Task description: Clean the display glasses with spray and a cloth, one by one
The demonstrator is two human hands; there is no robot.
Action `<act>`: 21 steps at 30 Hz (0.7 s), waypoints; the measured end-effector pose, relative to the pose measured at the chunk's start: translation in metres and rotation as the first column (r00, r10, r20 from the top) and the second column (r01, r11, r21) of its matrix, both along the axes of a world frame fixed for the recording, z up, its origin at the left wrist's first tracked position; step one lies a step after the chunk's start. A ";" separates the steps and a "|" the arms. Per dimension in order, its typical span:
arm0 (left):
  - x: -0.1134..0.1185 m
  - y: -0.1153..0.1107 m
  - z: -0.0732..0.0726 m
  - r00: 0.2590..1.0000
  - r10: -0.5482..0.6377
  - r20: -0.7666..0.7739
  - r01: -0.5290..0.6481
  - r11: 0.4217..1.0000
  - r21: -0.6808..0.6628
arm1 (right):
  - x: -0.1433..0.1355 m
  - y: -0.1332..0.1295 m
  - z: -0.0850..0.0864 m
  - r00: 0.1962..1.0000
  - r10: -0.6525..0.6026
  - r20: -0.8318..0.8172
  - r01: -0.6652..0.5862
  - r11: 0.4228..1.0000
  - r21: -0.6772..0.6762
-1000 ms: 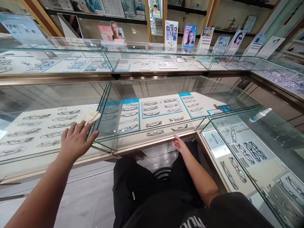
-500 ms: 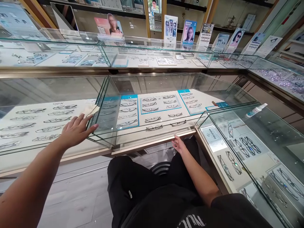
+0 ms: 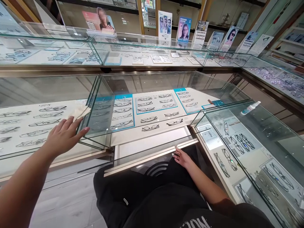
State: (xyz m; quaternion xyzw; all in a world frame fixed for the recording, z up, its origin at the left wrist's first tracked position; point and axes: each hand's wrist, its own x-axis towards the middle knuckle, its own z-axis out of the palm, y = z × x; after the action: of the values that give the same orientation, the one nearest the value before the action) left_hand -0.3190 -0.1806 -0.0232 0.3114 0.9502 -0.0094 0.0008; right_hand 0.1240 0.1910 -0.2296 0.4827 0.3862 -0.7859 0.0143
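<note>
Head cam: left hand [image 3: 62, 136] spread flat over 1 cloth [image 3: 82, 111] on the glass worktop [image 3: 30, 88], right hand [image 3: 182, 157] well apart, half-curled at the front of 1 pulled-out drawer [image 3: 149, 157], can't tell if it's gripping. Also 1 bottle [image 3: 250, 108], plus 6 glasses [image 3: 145, 104] inside the blue outline [image 3: 156, 110].

White bottle [image 3: 249, 108] on right-hand glass case [image 3: 276, 134], advertising cards [image 3: 183, 30] beyond.

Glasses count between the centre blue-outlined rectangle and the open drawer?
4, in two rows. Farther row: left pair and right pair. Row nearest the drawer: left frame and right frame. None there looks hidden.
</note>
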 end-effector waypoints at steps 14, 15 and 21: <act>0.150 0.139 0.061 0.804 -0.513 0.300 0.505 0.856 0.110 | -0.008 0.070 0.354 0.416 0.901 0.121 -0.469 0.099 0.878; 0.166 0.158 0.058 0.716 -0.578 0.391 0.588 0.802 0.109 | -0.029 0.097 0.358 0.517 0.837 0.178 -0.404 0.055 0.913; 0.209 0.241 -0.002 0.473 -0.671 0.571 0.695 0.683 0.227 | -0.110 0.251 0.274 0.853 0.233 0.467 -0.449 -0.129 0.884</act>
State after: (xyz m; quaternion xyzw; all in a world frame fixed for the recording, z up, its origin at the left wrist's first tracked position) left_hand -0.1099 0.0604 -0.0249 0.6484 0.6909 0.0751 0.3106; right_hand 0.0137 0.4420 0.0439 0.2860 0.9317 -0.2021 -0.0969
